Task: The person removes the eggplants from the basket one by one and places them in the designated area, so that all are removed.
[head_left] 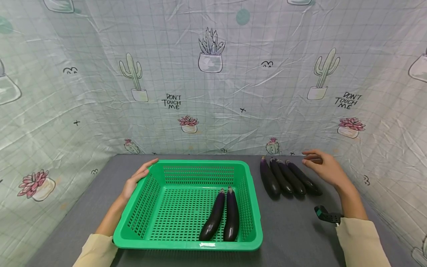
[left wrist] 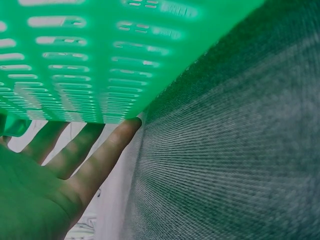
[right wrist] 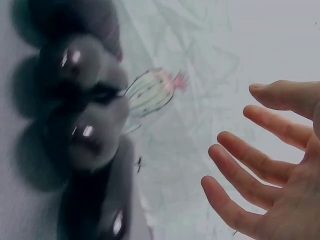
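Note:
A green plastic basket stands on the grey table, with two long dark eggplants lying side by side in its right half. My left hand rests against the basket's left side near the far corner. Its fairly straight fingers touch the perforated outer wall in the left wrist view. To the right of the basket, several more eggplants lie in a slanted row. Over the right end of that row hovers my right hand, holding nothing. The right wrist view shows its fingers spread and apart from the eggplants.
A printed curtain with cactus drawings hangs behind the table and along both sides. The grey tabletop extends in front of the row of eggplants. A dark strap with a small camera sits at my right wrist.

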{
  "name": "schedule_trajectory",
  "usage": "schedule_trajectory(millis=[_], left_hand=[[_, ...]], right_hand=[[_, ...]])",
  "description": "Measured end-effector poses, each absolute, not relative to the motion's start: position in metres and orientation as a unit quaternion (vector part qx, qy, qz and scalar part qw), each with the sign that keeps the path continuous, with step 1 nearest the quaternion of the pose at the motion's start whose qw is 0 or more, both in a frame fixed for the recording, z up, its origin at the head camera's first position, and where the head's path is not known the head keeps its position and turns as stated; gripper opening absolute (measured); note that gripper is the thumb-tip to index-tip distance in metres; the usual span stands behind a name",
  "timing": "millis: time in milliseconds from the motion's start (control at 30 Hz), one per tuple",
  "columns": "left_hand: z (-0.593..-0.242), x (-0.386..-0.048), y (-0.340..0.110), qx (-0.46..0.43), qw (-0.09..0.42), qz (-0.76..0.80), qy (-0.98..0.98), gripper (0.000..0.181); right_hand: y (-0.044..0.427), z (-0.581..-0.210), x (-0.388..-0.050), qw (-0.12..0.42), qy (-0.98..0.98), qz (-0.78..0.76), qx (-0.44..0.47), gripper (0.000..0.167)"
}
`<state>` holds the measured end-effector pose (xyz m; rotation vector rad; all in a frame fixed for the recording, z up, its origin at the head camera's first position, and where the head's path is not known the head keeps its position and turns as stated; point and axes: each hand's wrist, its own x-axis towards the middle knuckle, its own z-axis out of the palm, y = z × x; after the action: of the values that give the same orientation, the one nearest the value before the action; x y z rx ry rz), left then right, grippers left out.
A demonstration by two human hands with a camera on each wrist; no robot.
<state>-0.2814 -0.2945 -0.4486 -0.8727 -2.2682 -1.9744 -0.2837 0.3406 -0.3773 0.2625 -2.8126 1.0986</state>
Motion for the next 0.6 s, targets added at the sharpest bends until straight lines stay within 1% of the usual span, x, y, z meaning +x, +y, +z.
schedule_trajectory(millis=[200,367,500,600], left_hand=[[-0.448,-0.282,-0.295,-0.277,0.007,-0.626,-0.729,0.053],[-0.449,-0.281,-0.297,-0.268,0.006,-0.614,-0.742,0.054],[-0.450,-0.281,-0.297,-0.265,0.021,-0.595,-0.758,0.054],[-0.450,-0.281,-0.297,-0.270,0.018,-0.601,-0.752,0.054]], right_hand=[[0.322,-0.362,-0.276,0.071,-0.918,0.378,0.096,0.058],[0.307,-0.353,-0.269,0.096,-0.909,0.386,0.124,0.053],[0.296,-0.347,-0.264,0.115,-0.903,0.385,0.150,0.049],[0.287,-0.343,-0.259,0.124,-0.897,0.389,0.169,0.046]])
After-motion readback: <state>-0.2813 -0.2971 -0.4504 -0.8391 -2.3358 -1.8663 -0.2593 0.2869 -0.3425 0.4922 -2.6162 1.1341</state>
